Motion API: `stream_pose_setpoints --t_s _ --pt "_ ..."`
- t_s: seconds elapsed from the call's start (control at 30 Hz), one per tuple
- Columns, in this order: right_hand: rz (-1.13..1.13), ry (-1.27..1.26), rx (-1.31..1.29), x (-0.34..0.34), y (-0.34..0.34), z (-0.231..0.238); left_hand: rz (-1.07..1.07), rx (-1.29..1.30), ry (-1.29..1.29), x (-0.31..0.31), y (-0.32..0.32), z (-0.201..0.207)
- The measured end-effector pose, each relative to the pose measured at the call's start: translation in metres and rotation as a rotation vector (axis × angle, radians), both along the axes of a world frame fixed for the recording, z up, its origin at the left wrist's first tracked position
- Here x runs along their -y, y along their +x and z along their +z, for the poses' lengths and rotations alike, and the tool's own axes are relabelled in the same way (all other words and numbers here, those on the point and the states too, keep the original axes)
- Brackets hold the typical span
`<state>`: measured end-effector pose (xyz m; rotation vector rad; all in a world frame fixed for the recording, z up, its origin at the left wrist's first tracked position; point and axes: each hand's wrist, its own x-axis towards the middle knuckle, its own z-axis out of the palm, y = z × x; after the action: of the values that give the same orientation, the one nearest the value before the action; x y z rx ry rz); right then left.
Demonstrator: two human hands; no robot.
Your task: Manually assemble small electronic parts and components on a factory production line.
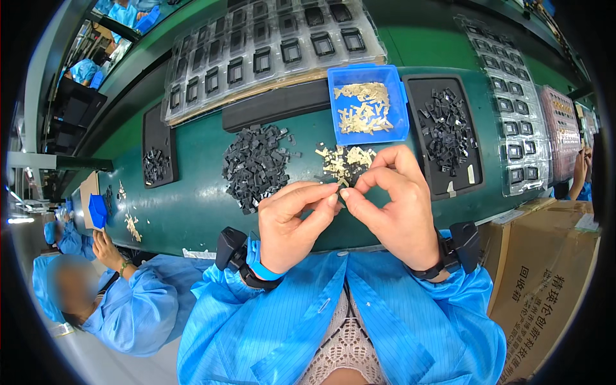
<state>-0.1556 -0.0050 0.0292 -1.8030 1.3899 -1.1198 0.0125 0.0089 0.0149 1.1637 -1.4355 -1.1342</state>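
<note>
My left hand (292, 221) and my right hand (404, 208) meet over the near part of the table, thumb and forefinger of each pinched together. Their fingertips almost touch around something tiny, too small to name. Just beyond the fingers lies a loose pile of small pale strips (337, 163), with a few dark bits among them. Left of this pile is a large heap of small black parts (256, 163). A blue plastic bin (402, 128) holding more pale strips stands behind the pile.
More black parts lie in a dark tray (473, 154) on the right and another dark tray (168, 122) on the left. Clear trays of black frames (262, 61) stand at the back; another sheet (513, 122) is far right. A co-worker (141, 301) sits left; a cardboard box (545, 276) stands right.
</note>
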Motion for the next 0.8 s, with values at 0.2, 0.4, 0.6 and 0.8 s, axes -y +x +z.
stream_pose_setpoints --t_s 0.2,0.4,0.6,0.8 --pt "0.01 0.003 0.017 0.003 -0.005 0.002 -0.019 -0.078 0.025 -0.001 0.0 0.002" --pt "0.154 0.3 0.414 0.001 -0.006 0.003 -0.057 -0.373 0.273 -0.002 0.003 -0.002" --pt "0.185 0.338 0.432 0.001 -0.002 -0.003 -0.134 -0.498 0.33 -0.001 0.002 -0.004" --pt "0.326 0.594 0.757 0.004 -0.004 0.006 -0.222 -0.716 0.398 -0.002 0.001 -0.013"
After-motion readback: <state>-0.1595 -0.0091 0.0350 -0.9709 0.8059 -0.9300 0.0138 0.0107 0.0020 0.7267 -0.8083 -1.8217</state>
